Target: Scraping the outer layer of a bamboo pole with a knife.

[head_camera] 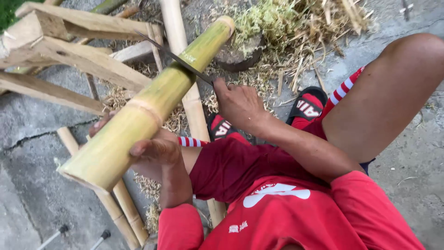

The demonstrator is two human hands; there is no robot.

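1. left hand (155,150) wraps the lower part of a thick green bamboo pole (152,104); thumb on top, fingers (99,124) curled round the far side, pressed firmly against the skin

2. right hand (238,102) is closed round the handle of a long dark knife (178,59); fingers clenched tight, and a ring shows on one of them

3. the blade runs up and away from the right fingers and lies across the upper half of the pole, edge touching the green skin just above the pale node ring (147,109)

4. the pole slants from the cut end beside the left fingers up to its far end near a wood stump (240,51); it is lifted clear of the concrete floor (32,194); whether it rests on the knee cannot be told

5. handling, judged: the pole looks stiff, hollow and moderately heavy for its thickness; the skin is smooth and likely slippery, so the surest hold is a full wrap just below the node, where the ridge checks sliding; the cut end may be sharp

6. beneath the left fingers lie thinner pale bamboo canes (122,208); beyond them a rough wooden frame (69,51)

7. past the right fingers, shavings and straw (296,28) are heaped round the stump; red sandals (309,107) sit below the wrist

8. the person wears red shorts and a red shirt (286,217)
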